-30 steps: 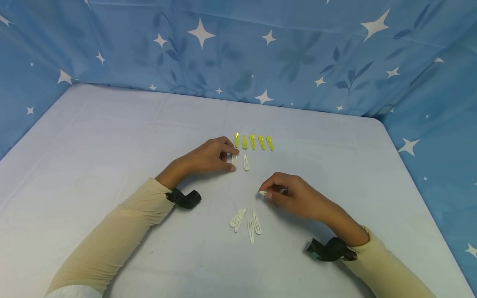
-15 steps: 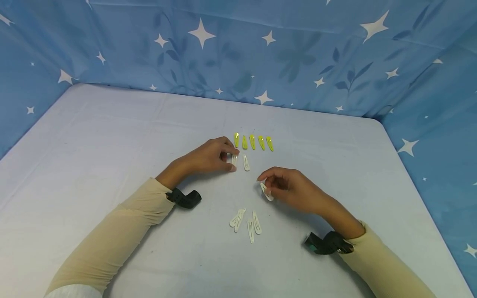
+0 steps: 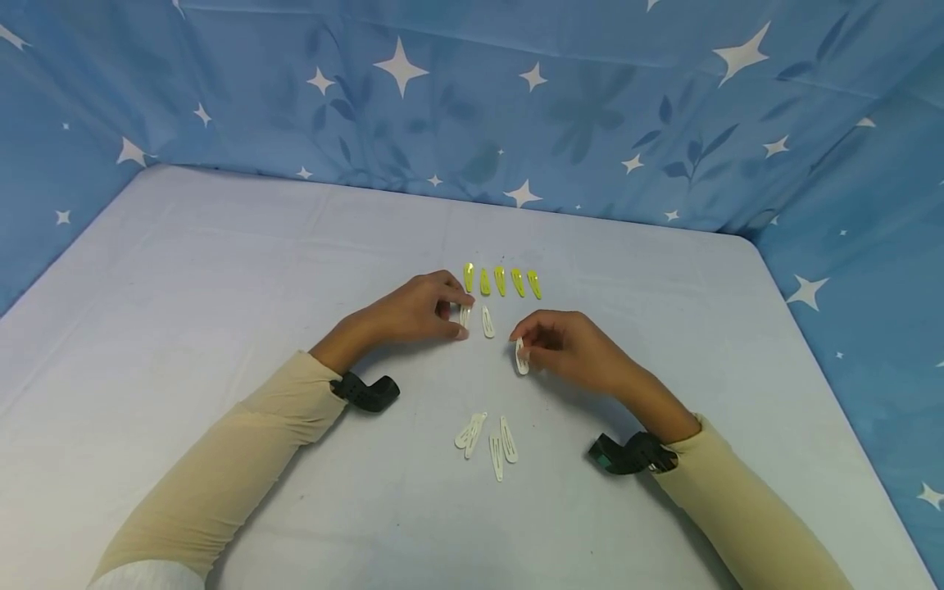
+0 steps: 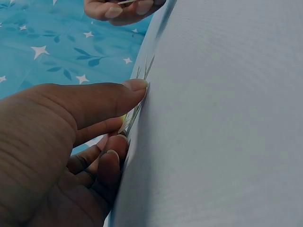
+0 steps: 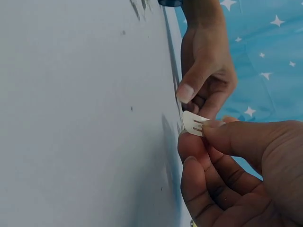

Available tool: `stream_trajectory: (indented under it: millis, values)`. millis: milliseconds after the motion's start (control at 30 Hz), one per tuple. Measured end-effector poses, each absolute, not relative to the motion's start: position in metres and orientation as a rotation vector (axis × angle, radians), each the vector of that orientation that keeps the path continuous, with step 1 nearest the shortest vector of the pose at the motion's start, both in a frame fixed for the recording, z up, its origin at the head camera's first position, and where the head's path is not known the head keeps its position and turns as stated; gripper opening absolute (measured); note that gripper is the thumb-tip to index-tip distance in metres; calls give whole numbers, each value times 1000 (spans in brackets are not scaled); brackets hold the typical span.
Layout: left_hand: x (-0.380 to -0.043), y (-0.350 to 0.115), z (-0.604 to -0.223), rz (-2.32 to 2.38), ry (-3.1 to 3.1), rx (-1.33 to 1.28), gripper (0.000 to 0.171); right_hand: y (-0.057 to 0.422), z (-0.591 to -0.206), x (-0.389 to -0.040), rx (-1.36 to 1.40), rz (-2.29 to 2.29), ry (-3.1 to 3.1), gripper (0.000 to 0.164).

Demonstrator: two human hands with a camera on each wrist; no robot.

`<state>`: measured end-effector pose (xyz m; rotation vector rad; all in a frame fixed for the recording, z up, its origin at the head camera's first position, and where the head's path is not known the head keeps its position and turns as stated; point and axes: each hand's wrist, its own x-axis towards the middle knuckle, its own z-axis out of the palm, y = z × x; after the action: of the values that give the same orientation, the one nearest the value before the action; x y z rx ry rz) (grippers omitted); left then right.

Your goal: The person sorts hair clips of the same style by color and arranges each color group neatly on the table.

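Observation:
My left hand (image 3: pixel 422 310) holds a white snap hair clip (image 3: pixel 465 316) at its two ends, thumb at the near end and index finger at the far end, on the white tabletop. Just right of it lies a second white hair clip (image 3: pixel 488 322). Thumb and fingers of my right hand (image 3: pixel 571 351) pinch another white hair clip (image 3: pixel 521 361), close over the table to the right of these two. In the right wrist view the rounded end of that clip (image 5: pixel 191 122) sticks out past the thumb. Behind the white clips runs a row of several yellow hair clips (image 3: pixel 500 281).
Nearer the body lie more white hair clips: an overlapping group (image 3: pixel 472 434) and a pair side by side (image 3: pixel 497 459). A blue curtain (image 3: pixel 472 106) with white stars hangs behind the table (image 3: pixel 221 246) and along its sides.
My right hand has moved away from the body, toward the row of clips, and the clip in its fingers has turned more lengthwise. The left hand has stayed in place.

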<state>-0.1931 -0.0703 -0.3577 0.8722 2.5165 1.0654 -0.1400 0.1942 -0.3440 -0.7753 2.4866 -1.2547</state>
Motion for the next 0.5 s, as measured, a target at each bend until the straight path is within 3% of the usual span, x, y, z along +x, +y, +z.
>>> stream_trajectory:
  millis: [500]
  values:
    - [-194, -70, -358, 1059, 2516, 883, 47, 186, -348, -168, -684, -1218, 2586, 19]
